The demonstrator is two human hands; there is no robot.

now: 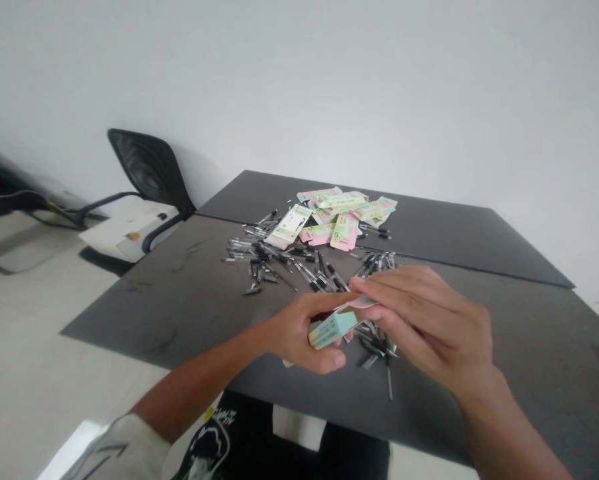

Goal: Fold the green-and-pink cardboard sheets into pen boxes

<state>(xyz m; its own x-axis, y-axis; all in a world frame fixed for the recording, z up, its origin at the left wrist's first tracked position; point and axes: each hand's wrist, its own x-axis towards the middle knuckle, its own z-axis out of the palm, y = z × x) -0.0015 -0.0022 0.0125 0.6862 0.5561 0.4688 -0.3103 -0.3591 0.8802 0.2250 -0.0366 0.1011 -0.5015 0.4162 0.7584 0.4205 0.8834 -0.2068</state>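
My left hand (pixel 299 333) is wrapped round a small pale green and pink cardboard box (pixel 333 330), held above the table's near part. The fingers of my right hand (pixel 429 320) press together on a pink flap (pixel 363 302) at the box's end. What the box holds inside cannot be made out. Below and beyond my hands lie many loose pens (pixel 324 270) with clear barrels and black caps or grips, some partly hidden by my right hand. Behind them sits a heap of flattened-looking green and pink pen boxes (pixel 345 230), with a paler box (pixel 289 225) at its left.
The dark table (pixel 179 287) has a seam across it, and its far edge is near a white wall (pixel 329 87). To the left stands a black mesh chair (pixel 152 167) with papers or a flat box (pixel 129 230) on its seat.
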